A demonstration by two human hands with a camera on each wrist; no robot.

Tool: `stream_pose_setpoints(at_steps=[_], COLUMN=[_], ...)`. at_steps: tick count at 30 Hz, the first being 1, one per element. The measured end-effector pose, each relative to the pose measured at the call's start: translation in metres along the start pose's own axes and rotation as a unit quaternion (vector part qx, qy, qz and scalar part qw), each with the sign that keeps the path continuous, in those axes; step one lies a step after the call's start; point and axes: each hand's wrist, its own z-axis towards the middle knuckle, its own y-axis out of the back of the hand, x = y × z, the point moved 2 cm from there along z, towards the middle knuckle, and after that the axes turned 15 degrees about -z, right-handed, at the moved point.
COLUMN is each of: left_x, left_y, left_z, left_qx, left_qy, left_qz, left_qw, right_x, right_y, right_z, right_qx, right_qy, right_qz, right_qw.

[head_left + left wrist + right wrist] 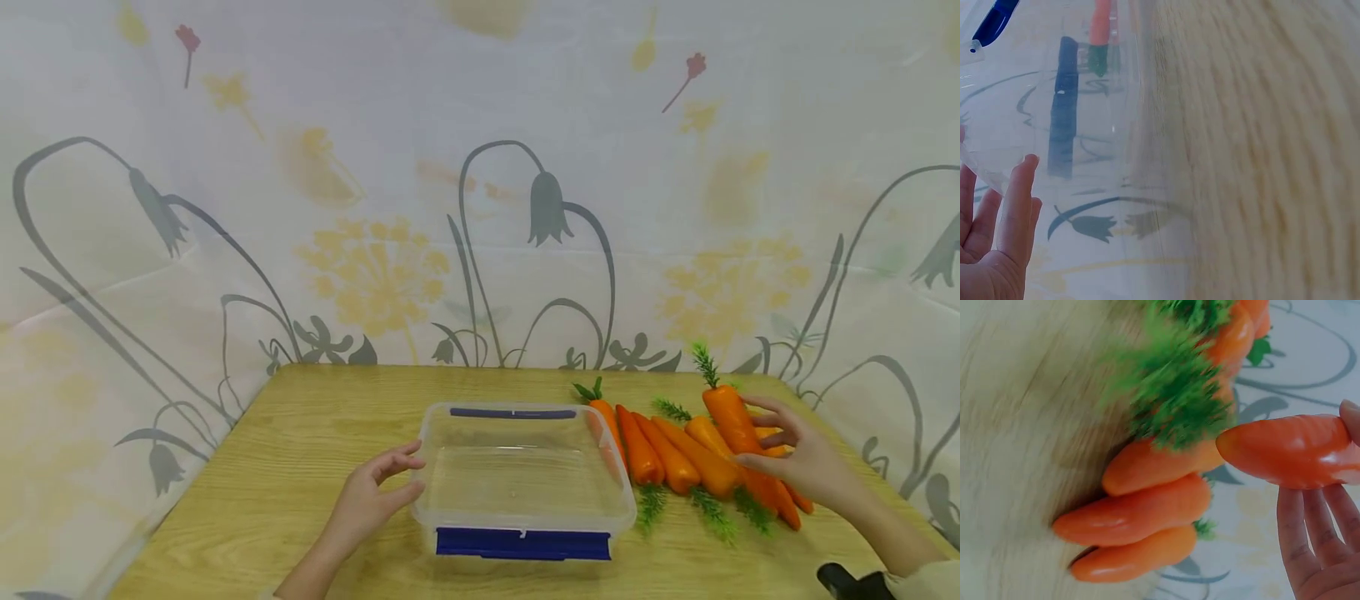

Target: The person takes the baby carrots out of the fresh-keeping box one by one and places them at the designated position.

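My right hand (pixel 795 458) grips an orange carrot (pixel 1294 450) with a green leafy top, thumb on one side and fingers on the other. The carrot is tilted above the right part of a carrot pile (pixel 678 467), whose tops point in different directions. Left of the pile stands a clear plastic box (pixel 525 524) with blue latches; no carrots show inside it. At the box's left side is my left hand (pixel 371 492), its fingers loosely extended and fingertips right at the rim. The left wrist view shows those fingers (pixel 1016 212) beside the clear rim.
Box and carrots rest on a wood-grain table (pixel 285 450). Behind it hangs a pale cloth (pixel 390 167) printed with flowers. A black object (pixel 855 581) lies at the lower right, near my right sleeve (pixel 926 581).
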Motion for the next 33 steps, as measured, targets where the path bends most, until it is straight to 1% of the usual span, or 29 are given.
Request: stream_pose_setpoints(at_steps=[5, 10, 14, 17, 19, 22, 27, 33], left_x=[0.0, 0.002, 0.002, 0.003, 0.003, 0.003, 0.003, 0.004], left_y=[0.0, -0.001, -0.003, -0.003, -0.003, -0.002, -0.001, -0.002], left_z=[-0.001, 0.0, 0.001, 0.002, 0.003, 0.003, 0.003, 0.003], left_qx=[0.002, 0.005, 0.01, 0.011, 0.009, 0.007, 0.005, 0.012], left_qy=[0.002, 0.0, -0.002, 0.004, 0.008, 0.011, 0.012, 0.014], left_qz=[-0.004, -0.005, -0.004, 0.003, 0.006, 0.012, 0.014, 0.005], left_qw=[1.0, 1.0, 0.9999, 0.9999, 0.9999, 0.9998, 0.9998, 0.9998], right_x=[-0.022, -0.042, -0.056, -0.066, -0.072, -0.079, -0.093, -0.108], right_y=[0.0, 0.004, 0.007, 0.01, 0.013, 0.016, 0.017, 0.017], right_z=[-0.002, -0.008, -0.012, -0.014, -0.013, -0.013, -0.011, -0.014], right_qx=[0.006, 0.037, 0.056, 0.071, 0.078, 0.078, 0.092, 0.106], right_qy=[-0.015, -0.055, -0.088, -0.108, -0.114, -0.113, -0.122, -0.141], right_qz=[-0.014, -0.041, -0.06, -0.078, -0.091, -0.104, -0.096, -0.115], right_qw=[1.0, 0.997, 0.993, 0.988, 0.986, 0.985, 0.984, 0.978])
